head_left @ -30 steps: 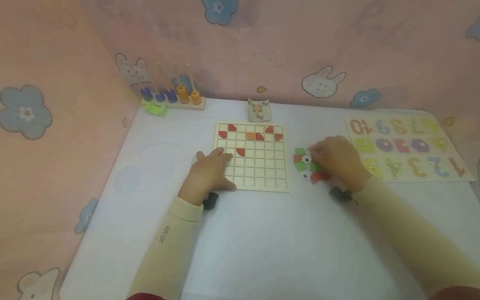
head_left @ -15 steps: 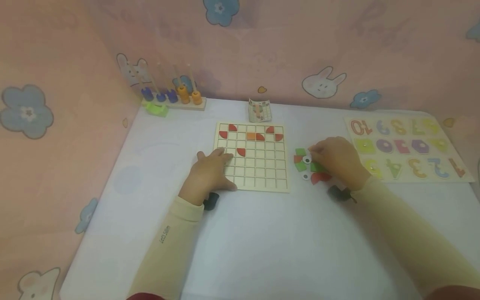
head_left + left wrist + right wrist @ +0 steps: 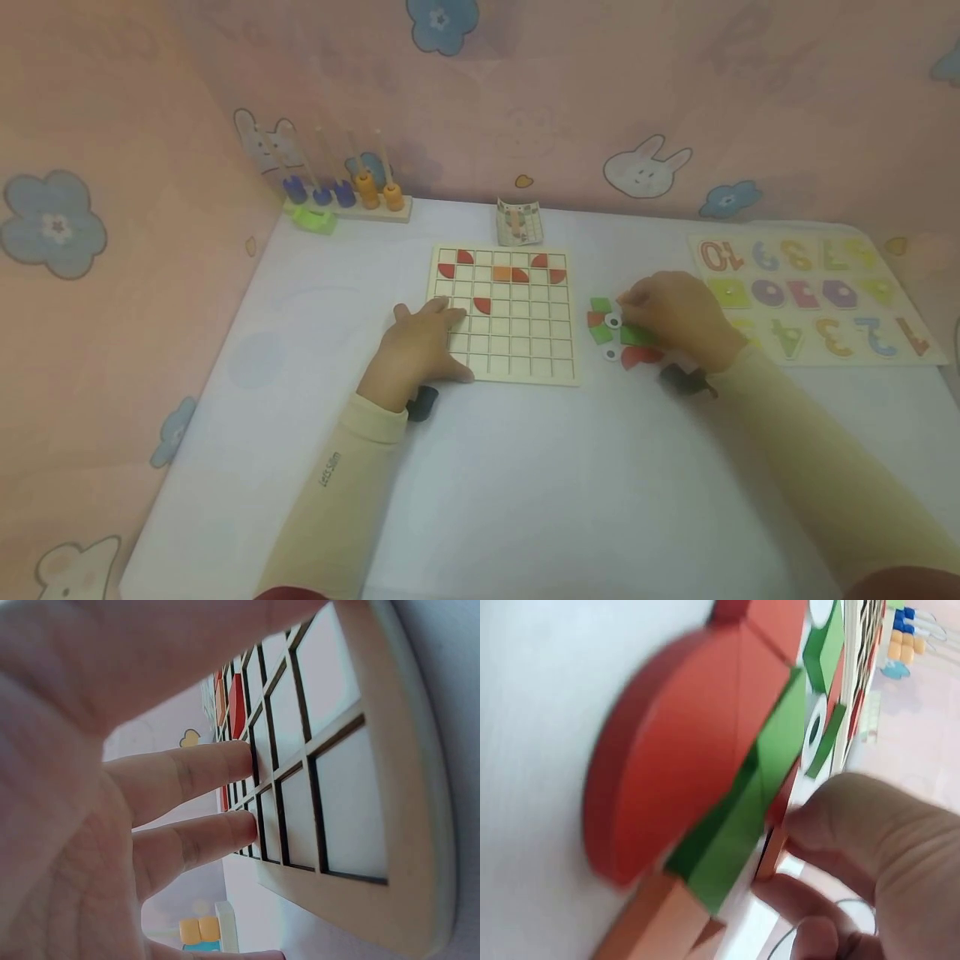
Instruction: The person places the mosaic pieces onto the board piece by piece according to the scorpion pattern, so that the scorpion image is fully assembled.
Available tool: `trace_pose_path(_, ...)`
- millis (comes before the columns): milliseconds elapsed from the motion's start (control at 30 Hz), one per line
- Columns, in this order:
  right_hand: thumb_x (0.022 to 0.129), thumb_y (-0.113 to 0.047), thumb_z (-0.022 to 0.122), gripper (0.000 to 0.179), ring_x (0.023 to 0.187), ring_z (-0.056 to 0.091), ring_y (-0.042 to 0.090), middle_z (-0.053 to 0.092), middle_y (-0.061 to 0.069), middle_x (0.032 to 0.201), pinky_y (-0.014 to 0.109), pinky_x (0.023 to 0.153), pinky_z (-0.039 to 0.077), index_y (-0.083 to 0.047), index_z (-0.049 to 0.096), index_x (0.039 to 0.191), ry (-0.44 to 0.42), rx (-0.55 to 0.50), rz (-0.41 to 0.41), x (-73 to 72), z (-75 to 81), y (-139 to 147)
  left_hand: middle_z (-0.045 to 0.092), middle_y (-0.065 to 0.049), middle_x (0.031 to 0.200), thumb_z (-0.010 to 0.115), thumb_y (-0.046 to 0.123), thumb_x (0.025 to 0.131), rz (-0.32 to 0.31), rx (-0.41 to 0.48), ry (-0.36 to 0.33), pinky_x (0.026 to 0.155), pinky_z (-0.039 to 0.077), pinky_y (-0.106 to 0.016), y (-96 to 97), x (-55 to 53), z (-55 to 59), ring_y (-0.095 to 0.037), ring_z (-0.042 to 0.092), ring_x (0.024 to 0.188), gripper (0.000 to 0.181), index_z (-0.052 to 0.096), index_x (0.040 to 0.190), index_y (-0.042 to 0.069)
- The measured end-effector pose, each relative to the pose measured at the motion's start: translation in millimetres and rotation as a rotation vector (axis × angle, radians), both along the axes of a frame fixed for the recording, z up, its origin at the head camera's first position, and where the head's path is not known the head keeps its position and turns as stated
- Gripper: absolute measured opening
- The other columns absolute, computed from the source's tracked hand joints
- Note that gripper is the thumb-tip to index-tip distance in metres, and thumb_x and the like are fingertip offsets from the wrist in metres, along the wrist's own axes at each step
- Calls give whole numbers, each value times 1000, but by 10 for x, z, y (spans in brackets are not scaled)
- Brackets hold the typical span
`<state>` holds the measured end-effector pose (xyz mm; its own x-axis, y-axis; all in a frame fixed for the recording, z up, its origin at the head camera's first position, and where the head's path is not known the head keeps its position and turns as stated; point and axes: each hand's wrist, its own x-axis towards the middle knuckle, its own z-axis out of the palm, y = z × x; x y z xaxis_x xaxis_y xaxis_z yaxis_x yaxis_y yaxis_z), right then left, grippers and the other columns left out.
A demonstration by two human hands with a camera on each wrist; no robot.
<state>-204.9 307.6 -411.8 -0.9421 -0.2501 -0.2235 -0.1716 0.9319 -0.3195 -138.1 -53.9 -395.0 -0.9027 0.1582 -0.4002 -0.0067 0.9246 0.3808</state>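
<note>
My left hand (image 3: pixel 420 350) lies with spread fingers over the left side of a wooden grid board (image 3: pixel 517 333), its thumb at the front edge. Several red quarter-circle pieces (image 3: pixel 482 306) and an orange square (image 3: pixel 502 273) sit in the board's cells. To the right of the board, my right hand (image 3: pixel 678 317) pinches an orange block (image 3: pixel 772 851) between thumb and finger, partly hidden by them. Close beneath and beside it lie green blocks (image 3: pixel 727 840), red rounded pieces (image 3: pixel 690 742) and two white eye discs (image 3: pixel 612 321).
A printed card (image 3: pixel 518 223) stands behind the board. At the back left is a peg counter (image 3: pixel 348 208) with blue and orange beads, a light green object (image 3: pixel 312 220) before it. A number-and-shape puzzle (image 3: pixel 813 292) lies right of my right hand.
My right wrist has shifted very slightly, and a bit more of the green piece below that hand shows. The left hand and the pieces on the board stay as they were.
</note>
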Motion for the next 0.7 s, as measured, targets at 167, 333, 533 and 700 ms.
trace_pose_path(167, 100, -34, 73, 32, 93, 61, 30, 75, 10, 110, 48, 86, 51, -8, 78, 119, -123, -44, -86, -44, -2, 64, 34, -7, 170, 98, 41, 73, -6, -7, 3, 93, 49, -49, 1, 5, 13, -46, 39, 130, 97, 53, 158, 23)
trace_pose_path(333, 99, -48, 73, 42, 94, 63, 30, 73, 9, 109, 42, 80, 52, -11, 77, 121, -195, -91, -147, -68, 15, 110, 34, -8, 171, 98, 41, 75, -15, -9, 4, 94, 49, -49, 4, 8, 35, -47, 39, 130, 97, 53, 158, 22)
trace_pose_path(533, 97, -50, 76, 42, 91, 65, 29, 75, 7, 107, 42, 77, 54, -13, 77, 118, -201, -134, -152, -60, 47, 136, 33, -8, 171, 97, 40, 76, -19, -7, 1, 96, 48, -50, 2, 7, 42, -47, 39, 131, 97, 52, 159, 22)
trace_pose_path(700, 99, -47, 74, 41, 94, 64, 29, 74, 9, 111, 45, 81, 54, -12, 76, 120, -180, -122, -154, 10, 144, 55, 33, -7, 171, 98, 39, 75, -15, 0, -1, 94, 48, -48, 3, 16, 45, -45, 39, 128, 97, 52, 159, 22)
